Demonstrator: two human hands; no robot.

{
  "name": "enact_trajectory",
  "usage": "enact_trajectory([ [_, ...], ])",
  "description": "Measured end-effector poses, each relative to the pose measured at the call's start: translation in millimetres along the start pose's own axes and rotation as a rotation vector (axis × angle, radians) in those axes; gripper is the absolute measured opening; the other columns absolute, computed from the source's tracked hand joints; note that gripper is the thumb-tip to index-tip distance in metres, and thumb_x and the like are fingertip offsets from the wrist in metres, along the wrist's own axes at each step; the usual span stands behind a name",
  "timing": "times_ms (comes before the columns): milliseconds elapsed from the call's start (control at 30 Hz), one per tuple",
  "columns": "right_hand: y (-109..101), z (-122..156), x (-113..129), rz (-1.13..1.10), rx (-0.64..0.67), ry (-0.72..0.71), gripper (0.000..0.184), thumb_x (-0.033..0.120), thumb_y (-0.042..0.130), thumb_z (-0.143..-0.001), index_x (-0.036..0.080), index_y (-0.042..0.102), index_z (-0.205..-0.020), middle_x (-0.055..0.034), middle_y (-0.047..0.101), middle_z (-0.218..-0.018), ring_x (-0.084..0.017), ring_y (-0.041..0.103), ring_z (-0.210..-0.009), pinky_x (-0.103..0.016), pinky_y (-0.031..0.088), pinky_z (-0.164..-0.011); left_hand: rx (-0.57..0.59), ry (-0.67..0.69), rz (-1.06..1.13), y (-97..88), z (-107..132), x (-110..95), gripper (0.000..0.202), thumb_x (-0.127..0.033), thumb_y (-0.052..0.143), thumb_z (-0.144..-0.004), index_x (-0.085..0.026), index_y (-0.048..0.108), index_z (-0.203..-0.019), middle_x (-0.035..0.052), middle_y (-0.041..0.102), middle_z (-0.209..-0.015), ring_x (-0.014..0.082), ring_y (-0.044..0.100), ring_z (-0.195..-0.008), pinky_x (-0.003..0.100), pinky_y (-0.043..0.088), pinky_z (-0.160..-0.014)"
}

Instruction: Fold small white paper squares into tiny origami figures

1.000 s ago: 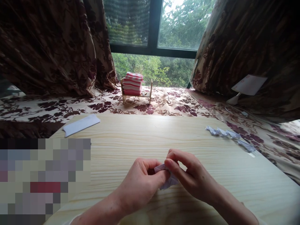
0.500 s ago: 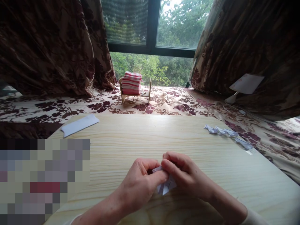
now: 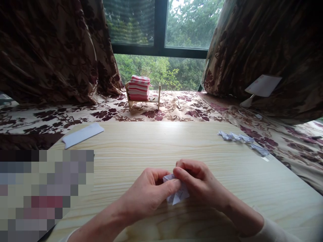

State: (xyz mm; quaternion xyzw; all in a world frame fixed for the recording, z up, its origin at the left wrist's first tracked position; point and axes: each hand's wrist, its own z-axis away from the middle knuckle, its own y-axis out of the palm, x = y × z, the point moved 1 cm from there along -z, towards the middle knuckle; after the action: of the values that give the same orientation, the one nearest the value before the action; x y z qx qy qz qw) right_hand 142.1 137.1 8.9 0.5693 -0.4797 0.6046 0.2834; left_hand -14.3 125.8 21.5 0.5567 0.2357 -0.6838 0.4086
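A small piece of folded white paper (image 3: 179, 194) is pinched between both hands over the front middle of the wooden table (image 3: 141, 141). My left hand (image 3: 153, 190) grips it from the left, thumb lying across its top. From the right, my right hand (image 3: 195, 176) has curled fingers and a thumb closed on its upper edge. Creased, pointed flaps stick out below the fingers. The fingers hide the rest of the paper.
Several folded paper pieces (image 3: 236, 137) lie in a row at the table's right edge. A white strip stack (image 3: 83, 135) lies back left. Beyond are a small wooden rack (image 3: 159, 97) with red-and-white cloths (image 3: 138, 88) and a white lamp (image 3: 263, 85). The lower left is pixelated.
The view has shifted slightly. Both hands keep hold of the folded paper, and the right fingers have moved a little, showing more of its upper left part.
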Motion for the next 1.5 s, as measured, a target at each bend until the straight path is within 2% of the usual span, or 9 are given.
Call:
enact_trajectory([
  [200, 1.0, -0.8, -1.7, -0.012, -0.018, 0.034, 0.047, 0.050, 0.045, -0.087, 0.019, 0.033, -0.053, 0.0056, 0.028, -0.055, -0.008, 0.027, -0.051, -0.021, 0.025, -0.046, -0.050, 0.009, -0.075, 3.9, 0.9, 2.4, 0.033, -0.042, 0.055, -0.080, -0.013, 0.056, -0.066, -0.0038, 0.034, -0.056, 0.0079, 0.026, -0.052, 0.024, 0.016, -0.047],
  [433, 2.0, 0.4, 0.6, -0.068, 0.124, 0.110, 0.044, 0.052, 0.050, -0.085, 0.018, 0.040, -0.058, 0.0054, 0.034, -0.056, -0.007, 0.029, -0.052, -0.020, 0.025, -0.045, -0.016, 0.047, -0.069, 5.8, 3.4, 1.5, 0.024, -0.033, 0.055, -0.080, -0.012, 0.061, -0.069, -0.0022, 0.038, -0.058, 0.0085, 0.029, -0.054, 0.025, 0.019, -0.049],
  [633, 2.8, -1.6, -8.1, -0.188, 0.007, 0.171, 0.051, 0.060, 0.044, -0.083, 0.019, 0.036, -0.055, 0.0068, 0.028, -0.051, -0.006, 0.024, -0.046, -0.020, 0.022, -0.041, -0.103, 0.031, 0.003, 5.5, -0.2, 3.9, 0.029, -0.037, 0.059, -0.078, -0.010, 0.062, -0.065, -0.0019, 0.039, -0.056, 0.0084, 0.030, -0.054, 0.024, 0.021, -0.050],
  [800, -3.1, -1.5, -2.9, -0.106, -0.061, 0.062, 0.041, 0.048, 0.046, -0.088, 0.016, 0.049, -0.062, 0.0022, 0.044, -0.059, -0.010, 0.041, -0.057, -0.022, 0.035, -0.053, -0.257, 0.075, 0.065, 4.7, -3.0, 3.3, 0.031, -0.039, 0.063, -0.075, -0.009, 0.065, -0.069, 0.0013, 0.048, -0.061, 0.0110, 0.039, -0.062, 0.023, 0.029, -0.057],
  [1000, 2.8, 2.3, -2.2, 0.039, -0.017, -0.033, 0.030, 0.038, 0.045, -0.091, 0.017, 0.050, -0.070, 0.0020, 0.046, -0.063, -0.011, 0.042, -0.059, -0.022, 0.036, -0.054, -0.257, 0.101, -0.044, 4.5, -1.0, 2.2, 0.034, -0.041, 0.060, -0.076, -0.011, 0.056, -0.060, -0.0021, 0.039, -0.055, 0.0089, 0.032, -0.054, 0.023, 0.023, -0.049],
  [1133, 3.8, -0.8, -8.2, 0.037, -0.118, 0.001, 0.039, 0.042, 0.042, -0.091, 0.019, 0.040, -0.060, 0.0040, 0.038, -0.057, -0.009, 0.036, -0.053, -0.021, 0.031, -0.048, -0.307, 0.082, -0.026, 2.5, -2.7, 2.7, 0.030, -0.037, 0.062, -0.074, -0.011, 0.058, -0.059, -0.0013, 0.043, -0.056, 0.0093, 0.034, -0.055, 0.023, 0.025, -0.051],
  [1300, 4.4, -2.8, -2.7, 0.007, -0.062, 0.078, 0.038, 0.044, 0.039, -0.092, 0.016, 0.052, -0.069, 0.0007, 0.048, -0.065, -0.012, 0.044, -0.063, -0.023, 0.037, -0.059, -0.515, 0.126, 0.207, -4.4, -6.0, 7.5, 0.025, -0.037, 0.065, -0.075, -0.013, 0.067, -0.069, -0.0025, 0.048, -0.056, 0.0076, 0.031, -0.053, 0.021, 0.027, -0.051],
  [1400, 8.7, -1.7, 2.4, -0.018, 0.022, 0.028, 0.029, 0.039, 0.045, -0.090, 0.016, 0.057, -0.076, 0.0001, 0.053, -0.071, -0.012, 0.045, -0.066, -0.024, 0.037, -0.062, -0.497, 0.144, 0.324, -5.6, -6.5, 9.4, 0.022, -0.035, 0.068, -0.072, -0.014, 0.067, -0.068, -0.0016, 0.052, -0.059, 0.0078, 0.035, -0.055, 0.021, 0.032, -0.055],
  [1500, 9.4, -1.1, 1.4, -0.020, -0.028, -0.018, 0.027, 0.036, 0.048, -0.089, 0.016, 0.057, -0.075, -0.0003, 0.053, -0.071, -0.013, 0.046, -0.067, -0.024, 0.038, -0.063, -0.439, 0.146, 0.309, -5.3, -5.3, 7.6, 0.020, -0.033, 0.069, -0.072, -0.014, 0.068, -0.068, -0.0001, 0.057, -0.063, 0.0084, 0.039, -0.058, 0.021, 0.035, -0.059],
])
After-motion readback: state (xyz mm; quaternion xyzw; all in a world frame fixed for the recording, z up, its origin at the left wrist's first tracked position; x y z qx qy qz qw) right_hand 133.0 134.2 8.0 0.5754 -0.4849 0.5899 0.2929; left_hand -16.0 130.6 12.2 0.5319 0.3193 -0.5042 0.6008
